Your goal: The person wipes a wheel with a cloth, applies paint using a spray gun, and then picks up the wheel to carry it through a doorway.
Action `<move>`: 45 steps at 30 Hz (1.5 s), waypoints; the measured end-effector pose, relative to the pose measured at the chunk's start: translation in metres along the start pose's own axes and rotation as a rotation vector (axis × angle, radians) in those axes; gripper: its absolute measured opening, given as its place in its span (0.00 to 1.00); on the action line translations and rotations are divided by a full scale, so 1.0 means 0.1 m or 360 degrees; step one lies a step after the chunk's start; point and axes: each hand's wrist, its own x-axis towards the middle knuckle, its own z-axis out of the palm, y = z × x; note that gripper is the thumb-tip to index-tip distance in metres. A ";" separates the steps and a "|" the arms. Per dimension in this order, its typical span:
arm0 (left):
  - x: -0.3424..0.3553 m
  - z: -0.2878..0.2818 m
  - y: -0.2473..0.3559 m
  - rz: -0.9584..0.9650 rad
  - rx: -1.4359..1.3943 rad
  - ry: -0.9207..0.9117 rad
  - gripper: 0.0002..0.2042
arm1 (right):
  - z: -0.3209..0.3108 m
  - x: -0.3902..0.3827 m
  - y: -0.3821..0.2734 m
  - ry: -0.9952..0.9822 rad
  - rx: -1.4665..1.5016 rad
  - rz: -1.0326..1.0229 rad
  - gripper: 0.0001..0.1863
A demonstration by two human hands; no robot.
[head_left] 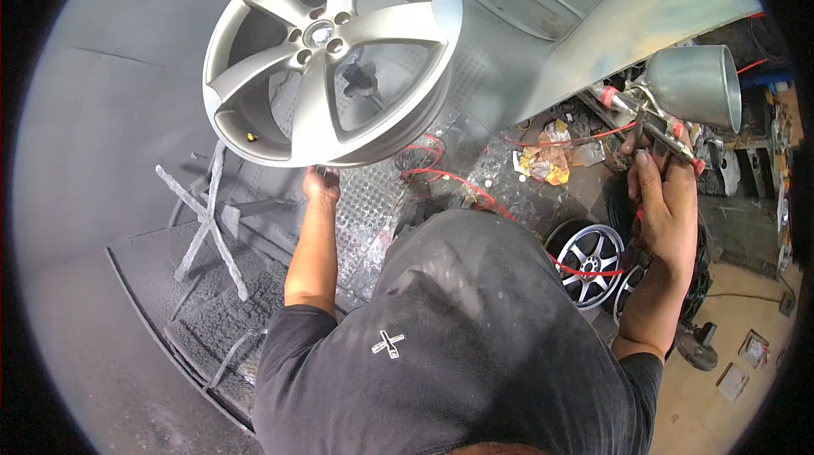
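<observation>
1. Left hand [322,184]: gripping the lower edge of the silver wheel [315,111], raised at upper centre; fingers partly hidden. The low hold presumably leaves the spoked face uncovered.
2. Right hand [666,192]: closed around the spray gun [626,103], well apart from the wheel, apparently for clearance.
3. Surroundings: red hose [458,182] ahead, a possible snag; X-shaped stand [206,219] left; second wheel [592,262] and crumpled paper [545,158] right.

The left hand [322,185] stretches forward; the right hand [666,196], out sideways, is curled.
</observation>
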 end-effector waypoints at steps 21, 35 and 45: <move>-0.87 0.49 -0.93 -0.0491 -0.0014 -0.0256 0.21 | -0.01 -0.23 -0.10 -0.0336 -0.0272 0.0155 0.15; -0.44 0.25 -0.55 -0.0248 0.0025 -0.0150 0.19 | 0.06 -0.27 -0.27 -0.0507 0.0063 0.0341 0.16; 0.15 -0.01 0.07 0.0029 0.0026 0.0127 0.23 | -0.12 -0.04 0.02 -0.0216 -0.0099 0.0206 0.10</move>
